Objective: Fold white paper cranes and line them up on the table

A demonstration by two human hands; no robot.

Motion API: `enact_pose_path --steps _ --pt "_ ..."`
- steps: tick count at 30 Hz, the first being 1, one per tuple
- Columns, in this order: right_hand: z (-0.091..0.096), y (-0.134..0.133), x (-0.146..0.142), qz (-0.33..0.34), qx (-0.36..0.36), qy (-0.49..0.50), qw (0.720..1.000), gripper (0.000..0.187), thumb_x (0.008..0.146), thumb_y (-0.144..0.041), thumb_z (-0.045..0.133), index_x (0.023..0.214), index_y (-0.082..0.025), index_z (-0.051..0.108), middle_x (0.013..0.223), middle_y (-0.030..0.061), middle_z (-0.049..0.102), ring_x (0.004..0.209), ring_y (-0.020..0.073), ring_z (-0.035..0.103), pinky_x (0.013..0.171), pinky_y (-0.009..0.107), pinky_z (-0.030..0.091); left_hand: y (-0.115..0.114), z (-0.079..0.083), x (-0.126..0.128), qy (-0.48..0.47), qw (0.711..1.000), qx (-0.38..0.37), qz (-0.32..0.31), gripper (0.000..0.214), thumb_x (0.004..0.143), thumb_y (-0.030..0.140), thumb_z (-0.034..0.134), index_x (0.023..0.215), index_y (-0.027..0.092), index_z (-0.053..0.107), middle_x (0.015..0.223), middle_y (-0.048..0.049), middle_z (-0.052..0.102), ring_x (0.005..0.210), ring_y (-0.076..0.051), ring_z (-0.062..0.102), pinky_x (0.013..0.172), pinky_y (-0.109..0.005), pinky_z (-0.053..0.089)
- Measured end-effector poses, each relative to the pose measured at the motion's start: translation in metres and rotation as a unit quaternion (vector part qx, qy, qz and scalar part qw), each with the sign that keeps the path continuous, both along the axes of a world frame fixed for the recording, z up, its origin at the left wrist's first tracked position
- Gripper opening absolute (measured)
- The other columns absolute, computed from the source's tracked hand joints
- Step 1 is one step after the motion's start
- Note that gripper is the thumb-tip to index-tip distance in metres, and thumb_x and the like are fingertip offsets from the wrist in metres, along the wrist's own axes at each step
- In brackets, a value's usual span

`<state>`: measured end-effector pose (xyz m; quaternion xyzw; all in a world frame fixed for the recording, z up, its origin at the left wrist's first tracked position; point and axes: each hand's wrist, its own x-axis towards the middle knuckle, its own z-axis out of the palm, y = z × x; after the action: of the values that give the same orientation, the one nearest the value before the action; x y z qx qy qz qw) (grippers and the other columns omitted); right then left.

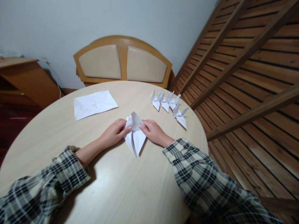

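Between my two hands is a partly folded sheet of white paper [137, 138], with two pointed flaps toward me and a raised flap at its far end. My left hand [115, 133] grips its left edge, thumb on top and fingers curled beneath or behind. On the opposite edge, my right hand [154, 132] pinches the paper the same way, its thumb lying on the upper face. The fingertips under the paper are hidden. Several folded paper cranes [180, 118] stand beyond my right hand, most of them in a close row.
A creased white paper sheet [95, 104] lies at the back left of the round wooden table [112, 186]. Behind the table stands a padded headboard-like panel [124, 62]. Wooden slats [245, 77] slope along the right, and a wooden cabinet [28, 77] is at the left.
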<state>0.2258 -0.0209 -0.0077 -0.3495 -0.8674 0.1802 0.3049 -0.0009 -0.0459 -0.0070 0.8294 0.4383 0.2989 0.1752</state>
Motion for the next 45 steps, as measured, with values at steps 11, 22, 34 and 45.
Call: enact_pose_path --steps 11,22,34,45 --pt "0.002 0.0 0.001 -0.005 -0.013 0.001 1.0 0.03 0.1 -0.026 0.045 0.07 -0.022 0.044 0.064 -0.0019 0.048 0.065 0.0156 0.048 0.066 0.031 0.035 -0.001 0.001 0.002 0.024 0.999 0.033 0.017 0.026 0.096 0.036 0.051 0.075 0.02 0.051 0.072 -0.002 0.053 0.072 -0.02 0.051 0.067 -0.034 0.041" --pt "0.005 -0.001 0.0 -0.02 -0.024 -0.005 0.999 0.032 0.1 -0.025 0.044 0.069 -0.022 0.039 0.065 -0.0017 0.048 0.066 0.0156 0.049 0.067 0.031 0.037 -0.002 0.004 0.005 0.061 0.995 0.075 0.032 0.031 0.098 0.033 0.049 0.069 0.022 0.044 0.07 -0.0023 0.051 0.074 -0.021 0.049 0.07 -0.036 0.041" --pt "0.011 -0.01 -0.007 -0.039 -0.012 0.042 0.998 0.026 0.086 -0.045 0.069 0.093 -0.022 0.062 0.093 0.005 0.069 0.091 0.0218 0.062 0.084 0.038 0.045 -0.003 0.003 0.005 0.052 0.997 0.056 -0.008 0.02 0.097 0.031 0.049 0.083 0.02 0.056 0.083 -0.0059 0.061 0.085 -0.022 0.057 0.075 -0.037 0.049" --pt "0.013 -0.024 -0.025 -0.079 -0.044 0.203 0.975 0.019 0.083 -0.034 0.074 0.095 -0.024 0.062 0.102 0.0031 0.071 0.101 0.0199 0.063 0.093 0.039 0.047 0.0 -0.003 0.005 0.106 0.986 0.122 -0.039 0.016 0.097 0.026 0.048 0.092 0.018 0.06 0.09 -0.0111 0.069 0.091 -0.026 0.061 0.081 -0.042 0.051"
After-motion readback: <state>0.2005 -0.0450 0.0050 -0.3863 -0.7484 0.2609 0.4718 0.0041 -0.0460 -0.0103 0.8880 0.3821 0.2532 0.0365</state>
